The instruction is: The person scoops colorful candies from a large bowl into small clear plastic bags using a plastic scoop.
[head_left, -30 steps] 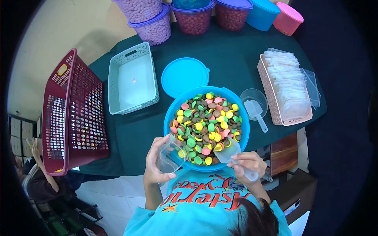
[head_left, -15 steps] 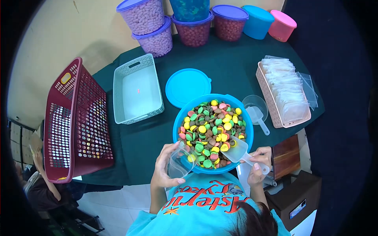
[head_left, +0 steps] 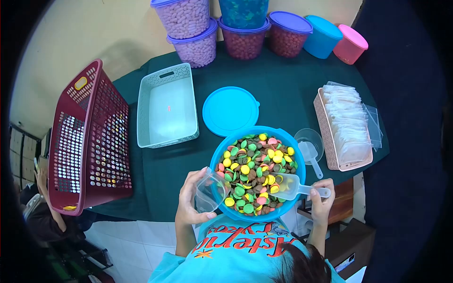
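Observation:
A blue tub (head_left: 218,207) full of small round pieces in yellow, green, pink and brown (head_left: 250,165) sits before me at the table's front edge. My left hand (head_left: 191,200) grips a clear plastic cup (head_left: 207,191), tilted at the tub's left rim; no pieces can be made out inside it. In my right hand (head_left: 322,200) is the handle of a translucent scoop (head_left: 288,187). The scoop's blade rests among the pieces on the tub's right side, with a few yellow ones at its edge.
Behind the tub lies a blue lid (head_left: 230,111). A pale green basket (head_left: 167,111) and a tall maroon basket (head_left: 89,141) stand left. Rightward are another scoop (head_left: 311,155) on a clear dish and a pink basket (head_left: 328,151) of plastic packets. Lidded tubs (head_left: 243,45) line the back.
The scoop has turned flatter and its blade has gone into the pieces on the right. My left hand still holds the cup beside the rim. The whole view has shifted slightly.

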Available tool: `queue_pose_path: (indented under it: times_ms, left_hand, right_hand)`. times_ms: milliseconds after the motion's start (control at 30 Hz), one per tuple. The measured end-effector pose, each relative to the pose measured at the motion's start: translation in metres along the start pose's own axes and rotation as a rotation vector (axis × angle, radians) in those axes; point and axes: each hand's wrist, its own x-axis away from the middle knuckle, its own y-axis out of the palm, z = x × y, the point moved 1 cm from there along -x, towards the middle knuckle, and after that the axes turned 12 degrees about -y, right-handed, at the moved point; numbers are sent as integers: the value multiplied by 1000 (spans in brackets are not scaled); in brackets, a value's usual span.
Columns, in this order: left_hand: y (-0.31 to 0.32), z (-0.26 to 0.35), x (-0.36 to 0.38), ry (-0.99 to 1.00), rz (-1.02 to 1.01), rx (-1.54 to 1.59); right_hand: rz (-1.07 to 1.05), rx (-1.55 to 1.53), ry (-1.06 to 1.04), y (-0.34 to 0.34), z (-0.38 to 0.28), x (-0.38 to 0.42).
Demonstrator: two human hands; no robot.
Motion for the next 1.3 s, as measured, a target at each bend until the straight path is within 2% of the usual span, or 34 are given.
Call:
queue_pose_path:
  times_ms: [200, 300, 367, 467, 533, 733, 933, 1100, 1300]
  left_hand:
    - [2, -1, -3, 8, 24, -5]
    - [4, 4, -1, -7, 33, -10]
    - [3, 5, 1, -11, 32, -23]
    - [1, 4, 4, -1, 34, -47]
    - [2, 6, 6, 9, 36, -72]
    - [7, 8, 13, -29, 29, -135]
    - [4, 10, 7, 25, -43, -185]
    - [7, 10, 10, 67, -51, -252]
    - [14, 20, 8, 63, -18, -354]
  right_hand:
    - [-108, 25, 102, -6, 3, -9]
    - [-144, 76, 37, 8, 6, -9]
    - [-83, 24, 57, 16, 7, -8]
    - [-62, 41, -33, 19, 11, -5]
    - [4, -36, 154, 15, 13, 3]
    - [132, -119, 98, 25, 12, 18]
    - [268, -296, 112, 26, 10, 20]
    - [202, -294, 81, 19, -6, -4]
    - [-8, -339, 47, 36, -22, -31]
